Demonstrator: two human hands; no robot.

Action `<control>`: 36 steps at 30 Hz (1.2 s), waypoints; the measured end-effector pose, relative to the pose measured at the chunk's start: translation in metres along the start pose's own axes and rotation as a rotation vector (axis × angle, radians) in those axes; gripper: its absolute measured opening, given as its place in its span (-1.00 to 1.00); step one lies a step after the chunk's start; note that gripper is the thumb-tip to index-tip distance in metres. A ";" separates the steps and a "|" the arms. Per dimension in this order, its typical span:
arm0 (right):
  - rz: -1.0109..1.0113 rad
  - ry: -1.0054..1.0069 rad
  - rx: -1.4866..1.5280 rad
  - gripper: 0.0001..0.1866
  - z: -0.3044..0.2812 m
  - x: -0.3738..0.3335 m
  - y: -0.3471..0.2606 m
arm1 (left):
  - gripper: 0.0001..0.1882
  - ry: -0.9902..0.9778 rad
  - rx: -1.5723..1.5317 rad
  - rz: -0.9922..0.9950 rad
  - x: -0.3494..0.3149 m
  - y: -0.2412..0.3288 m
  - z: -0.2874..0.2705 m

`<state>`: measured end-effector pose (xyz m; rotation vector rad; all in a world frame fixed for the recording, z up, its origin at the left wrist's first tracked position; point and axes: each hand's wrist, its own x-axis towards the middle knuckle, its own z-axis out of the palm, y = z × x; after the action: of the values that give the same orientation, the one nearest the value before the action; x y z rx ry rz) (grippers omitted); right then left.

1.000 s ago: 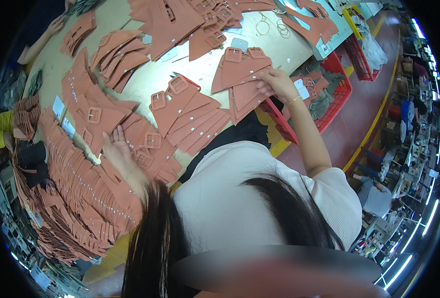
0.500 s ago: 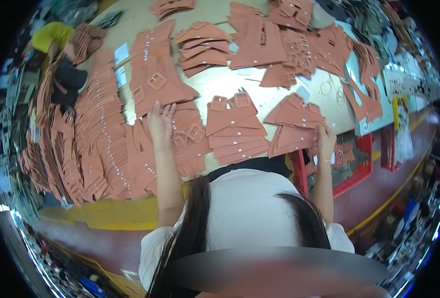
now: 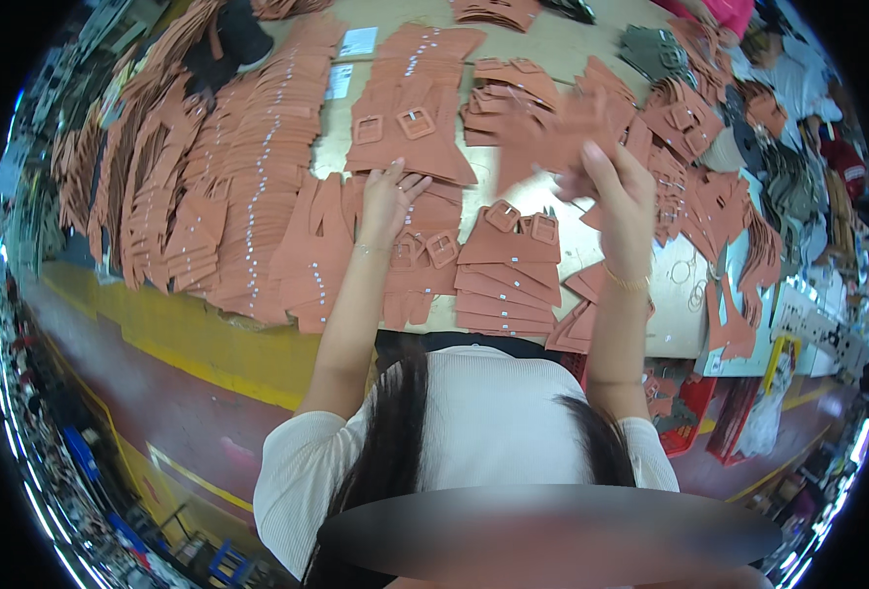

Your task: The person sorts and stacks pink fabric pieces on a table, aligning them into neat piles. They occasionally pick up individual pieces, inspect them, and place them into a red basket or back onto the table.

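Note:
My left hand (image 3: 392,201) rests at the near edge of a stack of salmon fabric pieces (image 3: 401,155) with two covered buckles on top. Its fingers are spread and touch that edge. My right hand (image 3: 613,191) is raised over the table, its fingers closed on a salmon fabric piece (image 3: 549,133), which is smeared by motion. Between my arms lies a fanned stack of buckled fabric pieces (image 3: 507,275). Another fanned stack (image 3: 576,324) is partly hidden behind my right forearm.
Long overlapping rows of salmon pieces (image 3: 258,167) cover the table's left side. More stacks, green pieces (image 3: 655,54) and white paper sheets (image 3: 358,41) lie farther back. A person in pink (image 3: 729,15) is at the far right. Red crates (image 3: 694,412) stand below the table's right edge.
My right hand has lifted from the right-hand fanned stack and swung up and inward with a fabric piece. My left hand stays at its stack's edge. The view has shifted leftward.

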<state>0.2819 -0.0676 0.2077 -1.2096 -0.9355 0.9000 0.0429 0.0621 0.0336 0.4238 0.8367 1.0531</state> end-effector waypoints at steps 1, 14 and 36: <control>0.093 -0.038 0.043 -0.72 0.016 0.017 0.008 | -0.83 0.008 -0.015 -0.013 -0.001 0.001 0.000; 0.673 -0.191 0.001 -0.64 0.092 0.052 0.171 | -0.85 -0.017 -0.047 -0.023 -0.002 0.001 0.000; -0.208 -0.090 -0.976 -0.88 0.023 -0.014 0.185 | -0.80 0.096 0.108 0.051 0.366 0.123 0.026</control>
<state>0.2439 -0.0484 0.0260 -1.8364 -1.6293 0.2969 0.0770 0.4449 -0.0136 0.4906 0.9751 1.0850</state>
